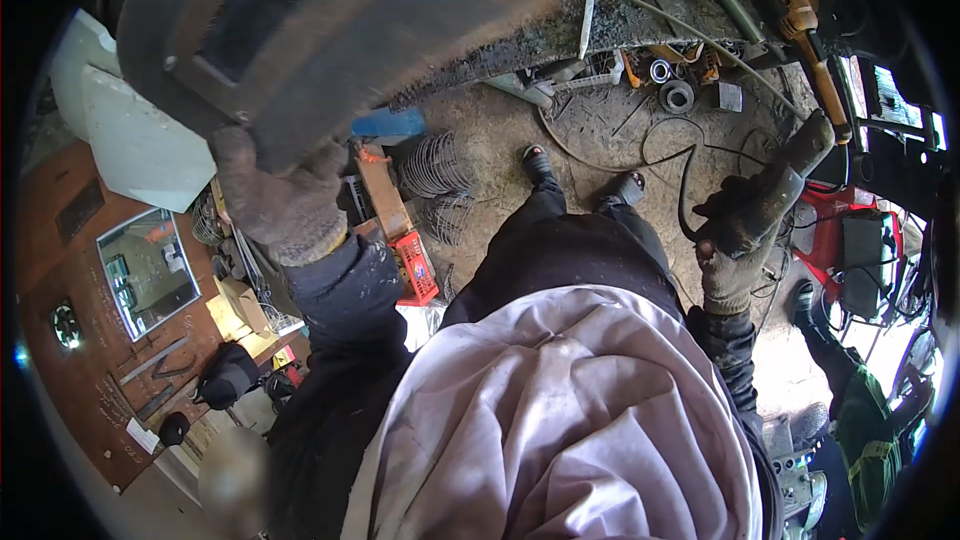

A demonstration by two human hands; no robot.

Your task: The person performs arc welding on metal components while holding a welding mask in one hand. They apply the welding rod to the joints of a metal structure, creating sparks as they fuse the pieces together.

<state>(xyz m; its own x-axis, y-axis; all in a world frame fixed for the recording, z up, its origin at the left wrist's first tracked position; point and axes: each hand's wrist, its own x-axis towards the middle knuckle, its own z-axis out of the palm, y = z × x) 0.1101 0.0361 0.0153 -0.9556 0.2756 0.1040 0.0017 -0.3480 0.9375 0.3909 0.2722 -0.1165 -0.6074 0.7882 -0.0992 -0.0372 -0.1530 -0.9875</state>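
A gloved left hand, my left hand (285, 202), is closed on the lower edge of a dark welding shield (350, 50) with a rectangular window. The shield fills the upper left and hides part of the workbench. On the right, my right hand (738, 265), also gloved, is closed around a dark electrode holder (780, 175). From the holder's tip a long thin welding rod (680, 25) slants up and left across the bench edge. A black cable (688, 180) loops down near this hand. Some fingers of both hands are hidden.
A dirty metal workbench (510, 35) spans the top, with an orange tool (785, 0) at its right. Wire coils (435, 165) and a red box (416, 265) lie on the floor, left. A red-framed machine (860, 240) and another person (865, 430) are at right.
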